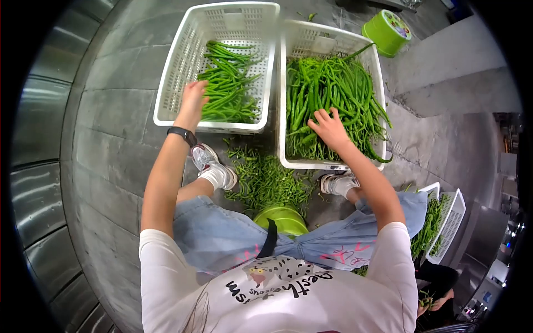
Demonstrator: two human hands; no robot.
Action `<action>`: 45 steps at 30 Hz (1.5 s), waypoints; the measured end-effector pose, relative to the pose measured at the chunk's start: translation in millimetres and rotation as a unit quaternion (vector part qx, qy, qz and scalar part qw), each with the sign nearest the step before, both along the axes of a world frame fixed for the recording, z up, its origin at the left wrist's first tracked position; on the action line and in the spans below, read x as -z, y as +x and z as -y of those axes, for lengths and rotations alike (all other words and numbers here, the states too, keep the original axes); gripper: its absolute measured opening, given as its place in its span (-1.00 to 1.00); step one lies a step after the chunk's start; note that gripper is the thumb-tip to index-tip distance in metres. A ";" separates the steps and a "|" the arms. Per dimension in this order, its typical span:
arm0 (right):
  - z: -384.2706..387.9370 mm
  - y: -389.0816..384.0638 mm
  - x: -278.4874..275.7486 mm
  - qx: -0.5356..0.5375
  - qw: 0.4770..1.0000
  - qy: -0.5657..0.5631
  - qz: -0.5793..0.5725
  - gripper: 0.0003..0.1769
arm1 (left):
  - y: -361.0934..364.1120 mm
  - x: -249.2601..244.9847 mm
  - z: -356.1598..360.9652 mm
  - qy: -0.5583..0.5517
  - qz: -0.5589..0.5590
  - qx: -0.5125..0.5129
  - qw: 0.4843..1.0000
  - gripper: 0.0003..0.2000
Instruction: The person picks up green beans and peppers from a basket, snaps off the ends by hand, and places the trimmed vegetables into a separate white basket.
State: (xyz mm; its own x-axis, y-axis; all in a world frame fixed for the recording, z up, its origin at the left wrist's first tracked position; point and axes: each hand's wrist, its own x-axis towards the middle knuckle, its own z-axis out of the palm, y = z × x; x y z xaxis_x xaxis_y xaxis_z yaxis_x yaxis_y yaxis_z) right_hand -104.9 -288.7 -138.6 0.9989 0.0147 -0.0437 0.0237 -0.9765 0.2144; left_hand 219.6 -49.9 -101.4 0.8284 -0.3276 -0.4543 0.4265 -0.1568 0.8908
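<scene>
Over the left side of the left white basket (166,100) is my left hand (194,100), its fingers apart and nothing seen in them. Long green peppers (230,83) lie in that basket, to the right of the hand. My right hand (328,127) rests with spread, bent fingers on a fuller pile of long green peppers (311,83) in the right white basket (383,83). Whether its fingertips grip any pepper is hard to see; none is lifted from the pile.
Small green pieces (272,183) cover the floor between my shoes. Below them is a green seat (283,219). A green bucket (386,33) stands at the upper right. Another white basket with greens (447,225) is at the right, near a co-worker's hands (438,302).
</scene>
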 end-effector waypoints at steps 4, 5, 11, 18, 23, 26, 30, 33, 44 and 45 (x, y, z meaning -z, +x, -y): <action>10.2 -1.3 -38.5 -0.007 0.997 0.017 0.074 -0.69 | -54.1 -40.6 -13.8 -0.058 -0.002 0.081 0.995 -0.66; 13.1 -1.8 -51.9 0.008 0.991 0.060 0.123 -0.67 | -64.3 -47.6 -16.7 -0.072 -0.006 0.097 0.993 -0.66; -0.4 -2.1 -160.7 0.133 0.738 0.507 0.425 -0.80 | -136.3 -83.2 -22.9 -0.070 0.201 0.218 0.952 -0.84; -110.7 -5.0 -220.7 0.159 0.552 0.767 0.288 -0.83 | -228.3 -149.0 -16.1 -0.101 0.474 0.295 0.823 -0.71; -135.7 -18.2 -174.3 0.212 0.452 0.840 0.212 -0.76 | -236.5 -119.0 -33.0 -0.163 0.179 0.384 0.891 -0.73; -139.9 -35.3 -163.0 0.250 0.429 0.848 0.184 -0.75 | -244.2 -89.3 -37.7 -0.209 0.050 0.399 0.891 -0.71; -130.4 -58.8 -155.8 0.299 0.513 0.796 0.114 -0.74 | -244.3 -69.4 -37.1 -0.103 0.131 0.550 0.818 -0.75; -119.3 -66.6 -159.7 0.291 0.554 0.778 0.048 -0.78 | -250.7 -73.8 -33.9 -0.081 0.265 0.536 0.798 -0.75; -122.0 -67.5 -142.8 0.204 0.596 0.776 0.027 -0.83 | -252.2 -101.4 -32.8 -0.042 0.496 0.462 0.734 -0.82; -125.7 -69.0 -144.8 0.211 0.543 0.812 0.033 -0.83 | -251.1 -99.9 -33.0 -0.064 0.464 0.481 0.741 -0.83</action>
